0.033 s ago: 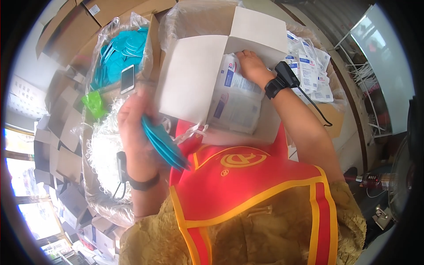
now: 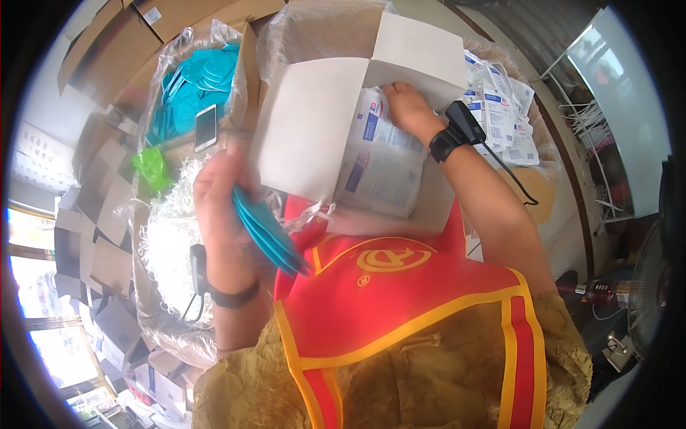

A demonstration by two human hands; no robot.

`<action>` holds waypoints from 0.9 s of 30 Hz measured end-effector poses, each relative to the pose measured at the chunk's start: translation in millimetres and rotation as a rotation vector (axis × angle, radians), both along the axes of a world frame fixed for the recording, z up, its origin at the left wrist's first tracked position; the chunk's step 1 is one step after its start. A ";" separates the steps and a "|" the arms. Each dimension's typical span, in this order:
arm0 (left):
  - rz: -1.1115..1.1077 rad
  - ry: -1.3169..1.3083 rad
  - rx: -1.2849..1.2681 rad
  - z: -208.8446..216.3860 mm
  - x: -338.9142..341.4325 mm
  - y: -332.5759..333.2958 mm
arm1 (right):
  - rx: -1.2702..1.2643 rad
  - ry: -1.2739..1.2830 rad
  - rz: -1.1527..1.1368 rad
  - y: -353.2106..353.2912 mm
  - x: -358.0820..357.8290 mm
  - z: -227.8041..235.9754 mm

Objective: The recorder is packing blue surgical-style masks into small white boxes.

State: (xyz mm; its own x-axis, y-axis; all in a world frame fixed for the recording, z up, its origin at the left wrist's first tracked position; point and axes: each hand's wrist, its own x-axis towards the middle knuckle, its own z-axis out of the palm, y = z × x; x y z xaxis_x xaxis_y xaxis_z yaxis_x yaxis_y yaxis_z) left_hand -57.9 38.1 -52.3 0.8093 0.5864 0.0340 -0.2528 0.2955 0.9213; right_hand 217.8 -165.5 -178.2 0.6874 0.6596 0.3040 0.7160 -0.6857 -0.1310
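Observation:
My left hand [image 2: 220, 189] is closed on a small stack of flat teal pieces [image 2: 266, 232], which hangs down toward my red apron; the hand is slightly blurred. White bands [image 2: 311, 217] trail beside the stack. In front of me an open white carton [image 2: 311, 129] holds printed white packets [image 2: 379, 171]. My right hand [image 2: 409, 107] reaches inside this carton, its fingers bent at the packets' far end. Part of its grip is hidden.
Far left, a plastic-lined box holds more teal pieces [image 2: 196, 82]. A phone [image 2: 206, 129] and green plastic bag [image 2: 152, 169] lie near a heap of white bands [image 2: 170, 247]. More packets [image 2: 500, 107] fill a right-hand box. A fan [image 2: 654, 286] stands right.
My left hand and the teal stack have shifted very slightly to the right. The right hand stays in the carton.

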 end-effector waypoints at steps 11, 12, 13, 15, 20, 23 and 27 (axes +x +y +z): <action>-0.056 0.014 0.085 -2.3 15.1 -16.5 | 0.039 0.092 -0.056 9.9 -2.1 0.8; -0.068 0.022 0.089 -4.4 14.7 -16.8 | 0.014 0.074 -0.093 12.1 -0.6 0.9; -0.081 0.030 0.093 -6.3 15.0 -16.5 | 0.017 0.074 -0.089 12.8 2.0 1.9; -0.097 0.025 0.109 -8.7 13.7 -14.4 | 0.002 0.173 -0.092 11.7 2.5 10.6; -0.110 0.050 0.080 -5.7 15.5 -17.9 | 0.163 0.141 0.038 -1.3 -6.9 20.9; -0.108 0.010 0.123 -10.8 22.3 -20.1 | 0.259 0.312 0.058 -7.4 -18.1 42.7; -0.122 0.101 0.346 -0.6 34.9 -30.0 | 0.339 0.294 0.215 -20.5 -55.3 97.7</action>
State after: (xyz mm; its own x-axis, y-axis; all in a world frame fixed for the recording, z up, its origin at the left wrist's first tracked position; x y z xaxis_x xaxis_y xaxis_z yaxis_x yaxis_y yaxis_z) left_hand -23.0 8.1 -52.9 0.8820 0.4532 0.1289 -0.1372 -0.0147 0.9904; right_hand 162.6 -186.0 -80.6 0.6357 0.6932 0.3397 0.7356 -0.4105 -0.5389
